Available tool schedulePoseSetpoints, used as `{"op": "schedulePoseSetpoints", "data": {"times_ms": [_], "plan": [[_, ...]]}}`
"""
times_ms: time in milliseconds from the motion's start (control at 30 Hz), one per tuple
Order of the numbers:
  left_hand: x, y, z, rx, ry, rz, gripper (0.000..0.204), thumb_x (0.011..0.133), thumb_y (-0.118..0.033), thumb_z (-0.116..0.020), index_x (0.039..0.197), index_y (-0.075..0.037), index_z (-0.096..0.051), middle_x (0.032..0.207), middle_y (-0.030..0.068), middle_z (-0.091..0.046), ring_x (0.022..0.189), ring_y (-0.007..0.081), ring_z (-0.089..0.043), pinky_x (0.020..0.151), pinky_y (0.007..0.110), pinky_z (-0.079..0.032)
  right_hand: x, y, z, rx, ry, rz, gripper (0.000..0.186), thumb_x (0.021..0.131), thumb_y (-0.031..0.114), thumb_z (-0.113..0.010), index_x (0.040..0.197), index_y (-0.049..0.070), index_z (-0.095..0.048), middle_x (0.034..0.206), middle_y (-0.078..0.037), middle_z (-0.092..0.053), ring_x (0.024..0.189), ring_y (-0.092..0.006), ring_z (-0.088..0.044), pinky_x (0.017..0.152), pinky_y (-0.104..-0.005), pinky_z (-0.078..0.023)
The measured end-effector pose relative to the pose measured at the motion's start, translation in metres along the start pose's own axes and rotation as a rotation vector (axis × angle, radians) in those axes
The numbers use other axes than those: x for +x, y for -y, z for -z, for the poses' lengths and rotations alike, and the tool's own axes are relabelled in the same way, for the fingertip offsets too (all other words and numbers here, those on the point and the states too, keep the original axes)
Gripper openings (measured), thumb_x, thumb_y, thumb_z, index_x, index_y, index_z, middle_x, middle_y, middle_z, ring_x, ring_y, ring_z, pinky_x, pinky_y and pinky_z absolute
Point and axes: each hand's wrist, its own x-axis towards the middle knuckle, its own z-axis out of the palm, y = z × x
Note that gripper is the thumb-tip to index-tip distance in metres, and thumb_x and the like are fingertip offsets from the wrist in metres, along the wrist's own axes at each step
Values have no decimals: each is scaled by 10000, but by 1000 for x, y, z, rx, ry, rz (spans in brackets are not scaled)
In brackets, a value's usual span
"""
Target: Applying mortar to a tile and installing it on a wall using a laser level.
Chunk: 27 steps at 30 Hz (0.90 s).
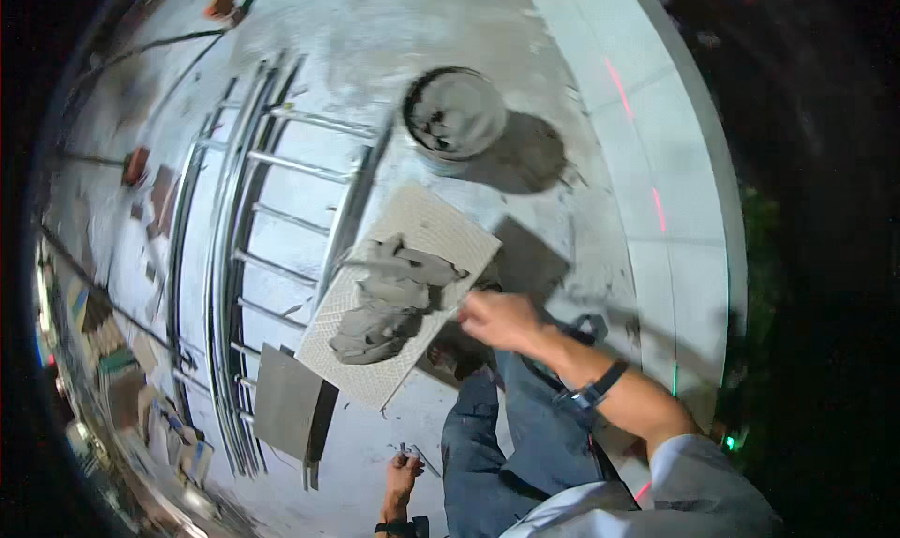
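We judge spreading step in hand: grey mortar [380, 322] heaped on tile [441, 221] beside ladder [300, 168]. Right hand [502, 321] blurred at tile edge, can't tell grip; left hand [403, 475] closed round slim object [403, 448]. Next move probably calls for evening heaps.

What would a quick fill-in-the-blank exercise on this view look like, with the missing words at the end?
1. The mix inside the bucket is coloured ____.
2. In the picture, the metal ladder lies to the ____ of the bucket.
3. The left hand is farther from the textured slab than the ____ hand.

Missing words: grey; left; right.
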Motion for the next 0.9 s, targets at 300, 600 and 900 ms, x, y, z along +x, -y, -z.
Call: {"op": "schedulePoseSetpoints", "data": {"times_ms": [300, 600, 900], "plan": [[-6, -12, -48, -166, -135, 191, 178, 861, -162, -616, 842, 7, -561, 689, 104, -608, 570, 158, -573, 539, 286, -471, 196, -110, 166, -590, -153, -112, 311, 892, 311, -479, 910, 9, -552, 760, -235, -646, 705, -394, -643, 649, -508, -504], [-12, -104, -114, -310, -164, 185, 271, 911, -263, -578, 980, -3, -608, 840, 115, -651, 786, 185, -627, 665, 318, -512, 381, -143, 136, -666, 194, -83, 233, 823, 234, -519, 899, 61, -655, 901, -169, -665, 854, -353, -641, 722, -454, -509], [-45, -99, -86, -268, -199, 354, 314, 902, -302, -591, 1019, -10, -599, 856, 122, -650, 783, 191, -626, 681, 324, -523, 347, -133, 119, 504, 325, -491, 155, 800, 193, -607, 779, 95, -489, 588, -1, -478, 457, -110, -470, 409, -272, -385]]}}
